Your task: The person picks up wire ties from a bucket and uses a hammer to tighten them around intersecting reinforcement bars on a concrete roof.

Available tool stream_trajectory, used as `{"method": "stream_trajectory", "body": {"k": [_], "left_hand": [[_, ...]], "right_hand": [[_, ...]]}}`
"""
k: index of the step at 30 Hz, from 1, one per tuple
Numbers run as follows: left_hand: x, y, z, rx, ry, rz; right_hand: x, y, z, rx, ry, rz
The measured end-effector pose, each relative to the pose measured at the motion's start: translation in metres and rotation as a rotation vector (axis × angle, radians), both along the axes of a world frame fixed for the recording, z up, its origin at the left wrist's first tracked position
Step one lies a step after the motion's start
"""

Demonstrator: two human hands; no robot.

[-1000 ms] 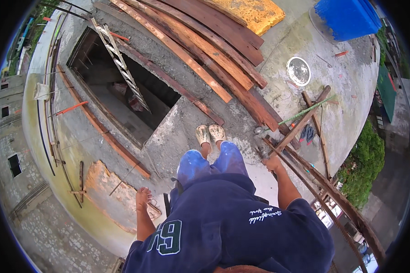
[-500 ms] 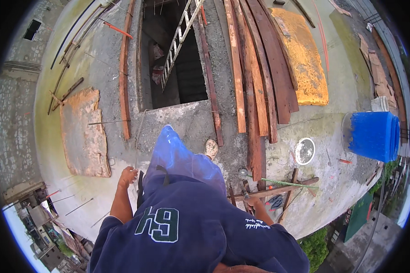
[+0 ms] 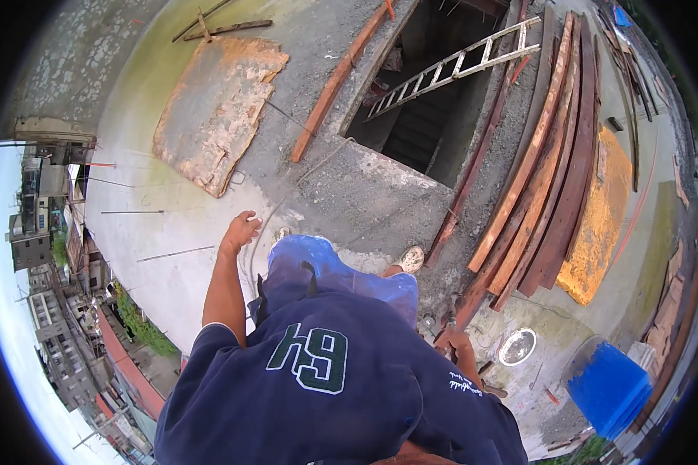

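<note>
"How is the left arm carried?"

"Out from the side. The left forearm [image 3: 225, 279] reaches forward, almost straight, and the left hand [image 3: 243, 229] hangs clear of the body over the concrete slab [image 3: 174, 232], its fingers loosely bent."

"And the right?"

"Closer in. The right forearm [image 3: 468, 364] shows only briefly, and the right hand [image 3: 457, 341] sits beside the body, curled into a grip; the separate fingers are too small to tell."

"The feet?"

"Apart. The right foot [image 3: 409, 260] turns outward, near the slab's inner edge [image 3: 403, 169]; the left foot [image 3: 282, 232] is mostly hidden."
</note>
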State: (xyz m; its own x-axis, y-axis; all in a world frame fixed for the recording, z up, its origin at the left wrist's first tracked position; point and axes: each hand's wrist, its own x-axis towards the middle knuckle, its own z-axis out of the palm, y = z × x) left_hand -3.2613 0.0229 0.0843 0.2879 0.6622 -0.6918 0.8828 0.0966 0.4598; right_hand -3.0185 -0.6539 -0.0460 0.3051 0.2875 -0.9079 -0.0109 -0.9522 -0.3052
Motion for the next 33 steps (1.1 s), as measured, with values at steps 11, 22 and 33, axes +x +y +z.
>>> {"method": "stream_trajectory", "body": {"k": [11,22,33], "left_hand": [[-0.353,0.155,-0.124,-0.185,0.056,0.679],[-0.471,0.222,-0.143,-0.338,-0.093,0.915],[-0.415,0.410,-0.161,-0.480,-0.408,1.025]], "right_hand": [[-0.049,0.267,0.032,-0.236,-0.285,0.213],[-0.068,0.528,0.154,-0.537,-0.178,0.024],[-0.074,0.764,0.098,-0.366,-0.119,0.490]]}}
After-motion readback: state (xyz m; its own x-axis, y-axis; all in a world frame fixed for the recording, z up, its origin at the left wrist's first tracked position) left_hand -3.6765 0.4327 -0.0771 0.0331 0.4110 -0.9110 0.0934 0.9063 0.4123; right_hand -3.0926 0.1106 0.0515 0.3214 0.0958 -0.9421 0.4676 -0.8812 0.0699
